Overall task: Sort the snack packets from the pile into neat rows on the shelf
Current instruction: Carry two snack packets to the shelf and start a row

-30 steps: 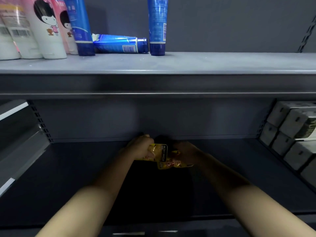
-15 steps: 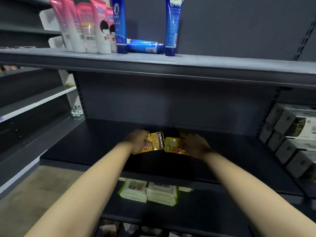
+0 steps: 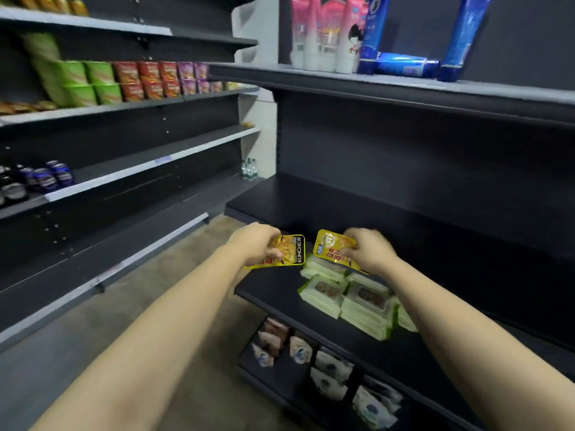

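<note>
Each of my hands holds one yellow snack packet in front of a dark shelf unit. My left hand (image 3: pixel 256 242) grips a yellow packet (image 3: pixel 291 251) with black "KONCHEW" lettering along its right edge. My right hand (image 3: pixel 368 250) pinches a second yellow packet (image 3: pixel 331 245) with red print. The two packets are side by side with a small gap, at the front edge of the dark middle shelf (image 3: pixel 311 206). No pile of packets is in view.
Green wet-wipe packs (image 3: pixel 351 301) lie on the shelf below my hands. Pale pouches (image 3: pixel 326 365) stand on the bottom shelf. Pink and blue tubes (image 3: pixel 370 35) stand on the top shelf. At left, another unit carries cup noodles (image 3: pixel 130 80) and cans (image 3: pixel 46 178).
Both hands have pulled back from deep inside the shelf to its front edge, and the packets have come apart. The view has swung left and back, showing the aisle.
</note>
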Demonstrator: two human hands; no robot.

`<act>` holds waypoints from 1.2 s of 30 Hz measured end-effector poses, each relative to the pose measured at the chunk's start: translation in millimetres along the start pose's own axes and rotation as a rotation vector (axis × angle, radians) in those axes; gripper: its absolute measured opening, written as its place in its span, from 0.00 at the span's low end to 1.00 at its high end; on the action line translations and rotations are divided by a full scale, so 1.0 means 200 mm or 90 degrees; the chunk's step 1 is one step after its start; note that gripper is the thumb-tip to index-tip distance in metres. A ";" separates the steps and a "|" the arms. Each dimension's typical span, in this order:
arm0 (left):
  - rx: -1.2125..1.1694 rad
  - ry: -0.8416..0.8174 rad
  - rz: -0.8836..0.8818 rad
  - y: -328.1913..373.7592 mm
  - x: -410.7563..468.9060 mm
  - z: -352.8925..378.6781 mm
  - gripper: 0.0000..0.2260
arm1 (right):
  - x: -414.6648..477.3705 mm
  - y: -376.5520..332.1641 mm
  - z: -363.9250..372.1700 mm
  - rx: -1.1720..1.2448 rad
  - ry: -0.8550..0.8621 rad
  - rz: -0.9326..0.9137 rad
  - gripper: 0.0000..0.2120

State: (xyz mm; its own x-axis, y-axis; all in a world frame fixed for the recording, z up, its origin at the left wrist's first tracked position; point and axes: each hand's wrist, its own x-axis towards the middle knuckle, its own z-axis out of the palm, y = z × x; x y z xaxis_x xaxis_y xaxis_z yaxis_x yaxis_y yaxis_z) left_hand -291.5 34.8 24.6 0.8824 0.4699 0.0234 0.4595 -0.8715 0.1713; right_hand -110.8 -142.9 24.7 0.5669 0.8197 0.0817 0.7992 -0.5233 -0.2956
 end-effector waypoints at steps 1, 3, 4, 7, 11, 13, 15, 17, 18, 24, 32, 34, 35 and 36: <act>-0.018 0.009 -0.010 -0.07 -0.05 0.00 0.14 | 0.02 -0.08 0.03 0.002 -0.012 -0.017 0.09; -0.053 0.022 -0.043 -0.24 -0.18 -0.01 0.13 | 0.08 -0.25 0.11 0.004 -0.034 -0.057 0.07; -0.060 0.024 -0.064 -0.33 -0.24 -0.01 0.13 | 0.11 -0.34 0.15 -0.002 -0.043 -0.078 0.07; -0.057 0.015 -0.130 -0.61 -0.42 -0.04 0.11 | 0.20 -0.67 0.27 -0.017 -0.061 -0.153 0.08; -0.076 0.010 -0.206 -0.98 -0.66 -0.10 0.12 | 0.32 -1.11 0.45 -0.034 -0.061 -0.243 0.07; -0.075 0.020 -0.242 -1.17 -0.78 -0.13 0.13 | 0.37 -1.33 0.53 -0.032 -0.068 -0.273 0.07; -0.074 0.034 -0.269 -1.35 -0.89 -0.17 0.14 | 0.41 -1.56 0.60 -0.022 -0.074 -0.296 0.08; -0.079 0.042 -0.298 -1.54 -0.99 -0.22 0.12 | 0.46 -1.77 0.68 -0.017 -0.080 -0.320 0.06; -0.082 0.046 -0.313 -1.63 -1.04 -0.24 0.11 | 0.48 -1.88 0.71 -0.019 -0.079 -0.328 0.05; -0.075 0.061 -0.369 -2.08 -1.29 -0.34 0.12 | 0.56 -2.40 0.89 -0.026 -0.081 -0.369 0.07; -0.059 0.068 -0.441 -2.53 -1.50 -0.33 0.10 | 0.69 -2.92 1.14 -0.071 -0.107 -0.452 0.09; -0.053 0.062 -0.464 -2.64 -1.54 -0.31 0.11 | 0.75 -3.04 1.20 -0.077 -0.120 -0.470 0.10; -0.055 0.064 -0.476 -2.69 -1.56 -0.31 0.11 | 0.78 -3.09 1.24 -0.079 -0.122 -0.477 0.10; -0.059 0.067 -0.488 -2.75 -1.57 -0.31 0.11 | 0.82 -3.15 1.28 -0.082 -0.122 -0.485 0.09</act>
State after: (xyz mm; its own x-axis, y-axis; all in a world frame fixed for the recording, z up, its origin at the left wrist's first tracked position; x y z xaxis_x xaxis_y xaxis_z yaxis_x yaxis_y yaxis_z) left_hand -827.5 376.4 -15.7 0.3050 0.9514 -0.0419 0.9232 -0.2845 0.2584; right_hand -572.3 381.6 -18.6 -0.1800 0.9825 0.0482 0.9766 0.1844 -0.1110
